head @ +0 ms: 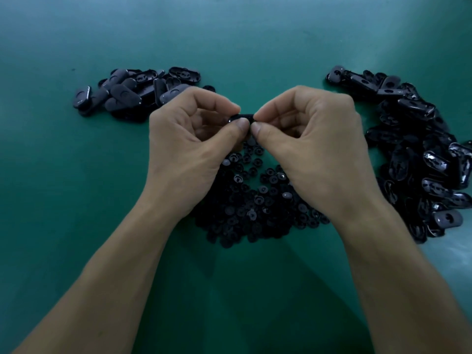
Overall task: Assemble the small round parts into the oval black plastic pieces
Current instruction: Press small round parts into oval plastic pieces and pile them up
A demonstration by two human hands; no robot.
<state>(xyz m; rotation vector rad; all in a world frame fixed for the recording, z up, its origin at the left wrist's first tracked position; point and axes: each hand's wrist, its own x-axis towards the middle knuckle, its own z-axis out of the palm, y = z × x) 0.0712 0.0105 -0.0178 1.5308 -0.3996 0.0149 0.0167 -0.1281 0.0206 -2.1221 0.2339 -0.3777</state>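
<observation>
While both hands meet above the middle of the table, one oval black plastic piece [242, 117] sits pinched between them, raised clear of the surface. The left hand [187, 141] keeps a narrow grip on the piece's left end, thumb on the near side and forefinger curled over the far side. The right hand [315, 149] holds the right end the same way, its grip just as tight, and the two thumb tips almost touch just below the piece. Fingers hide most of the piece, so I cannot tell whether a round part sits in it.

Under the hands and wrists lies a heap of small round parts [255, 203], black and button-like, spread loosely on the green table [51, 175]. Beyond the left hand lies the left pile of oval pieces [132, 94], several showing smooth backs. Well apart from it, the larger right pile of oval pieces [421, 162] curves down the table's right side, many showing a hollow face or a hole. Both forearms are bare.
</observation>
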